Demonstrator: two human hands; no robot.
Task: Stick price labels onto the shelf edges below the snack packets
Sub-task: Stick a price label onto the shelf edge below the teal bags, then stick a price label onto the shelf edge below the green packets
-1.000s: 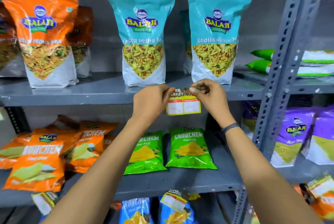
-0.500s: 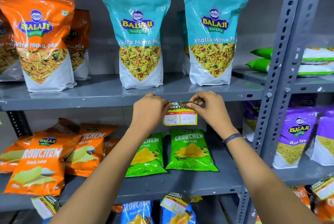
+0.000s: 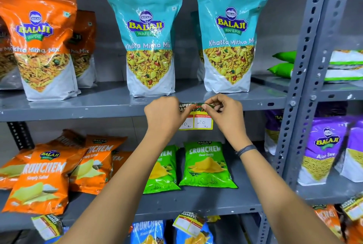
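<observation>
A yellow-edged price label [image 3: 202, 121] with "20" written in one box hangs at the front edge of the upper grey shelf [image 3: 98, 109]. It sits below two teal Khatta Mitha Mix packets [image 3: 146, 41] [image 3: 229, 37]. My left hand [image 3: 165, 115] pinches the label's top left corner. My right hand [image 3: 225, 113] pinches its top right, where the green top strip bends over the shelf edge. The left box of the label is partly hidden by my left hand.
Orange mix packets [image 3: 42, 45] stand at upper left. Orange [image 3: 39, 177] and green Crunchem bags [image 3: 206, 165] lie on the lower shelf, whose edge carries two labels [image 3: 47, 226] [image 3: 189, 224]. A perforated grey upright [image 3: 306, 78] rises at right, purple packets [image 3: 320, 151] beyond it.
Both hands stay on the label at the upper shelf's front edge. Its top strip now folds over the edge, and my left hand covers more of the left box.
</observation>
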